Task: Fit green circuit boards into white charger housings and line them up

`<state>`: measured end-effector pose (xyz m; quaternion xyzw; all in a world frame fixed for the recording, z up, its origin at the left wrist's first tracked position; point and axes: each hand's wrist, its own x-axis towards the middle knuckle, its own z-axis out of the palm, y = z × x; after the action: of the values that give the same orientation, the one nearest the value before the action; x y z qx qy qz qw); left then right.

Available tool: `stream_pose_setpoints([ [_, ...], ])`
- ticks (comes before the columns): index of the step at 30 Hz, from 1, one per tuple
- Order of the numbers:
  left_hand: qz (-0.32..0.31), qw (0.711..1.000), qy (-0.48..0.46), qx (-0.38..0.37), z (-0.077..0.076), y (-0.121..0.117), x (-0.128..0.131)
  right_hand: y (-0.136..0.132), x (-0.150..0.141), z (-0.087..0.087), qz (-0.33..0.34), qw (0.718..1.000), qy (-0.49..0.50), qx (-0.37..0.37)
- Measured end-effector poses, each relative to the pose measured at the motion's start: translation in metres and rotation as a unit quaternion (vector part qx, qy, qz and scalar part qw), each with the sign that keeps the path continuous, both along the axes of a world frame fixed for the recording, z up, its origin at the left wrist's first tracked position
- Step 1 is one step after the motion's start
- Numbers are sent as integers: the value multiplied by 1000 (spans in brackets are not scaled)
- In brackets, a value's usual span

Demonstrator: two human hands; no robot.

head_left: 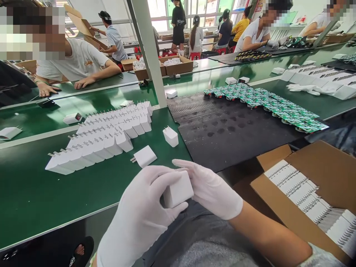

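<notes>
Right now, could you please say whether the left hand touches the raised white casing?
Touching: the head view plainly shows the gloved left hand wrapped around the raised white casing.

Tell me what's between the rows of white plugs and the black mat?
In the head view, two loose plugs lie there on the green table; the post stands at the far end.

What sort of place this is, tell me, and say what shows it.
Probably a workshop where electrical goods are put together: rows of white plugs line a green table, circuit boards lie overlapping on a black mat, and a cardboard box holds more rows of pronged white pieces.
</notes>
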<state>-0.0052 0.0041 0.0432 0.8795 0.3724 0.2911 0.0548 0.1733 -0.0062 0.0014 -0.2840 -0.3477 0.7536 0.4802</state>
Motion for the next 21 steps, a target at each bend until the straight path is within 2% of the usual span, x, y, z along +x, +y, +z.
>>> stream_pose_setpoints([
  [4,8,1000,-14,-1,3,2,-2,-5,2,-7,-15,999,31,-7],
  [6,6,998,-65,-21,-4,4,-5,-9,5,-9,-17,999,-13,35],
  [9,-18,972,-201,-121,-18,5,-8,-15,7,-16,-44,986,-118,108],
  [11,-38,935,-298,-190,-28,5,-7,-17,7,-20,-93,964,-195,158],
  [15,-65,878,-400,-254,-40,2,-2,-21,5,-14,-199,882,-317,285],
  [17,-73,863,-425,-264,-44,2,-1,-23,5,-5,-230,847,-357,320],
  [21,-70,853,-447,-258,-48,2,-1,-26,7,12,-256,816,-401,329],
])
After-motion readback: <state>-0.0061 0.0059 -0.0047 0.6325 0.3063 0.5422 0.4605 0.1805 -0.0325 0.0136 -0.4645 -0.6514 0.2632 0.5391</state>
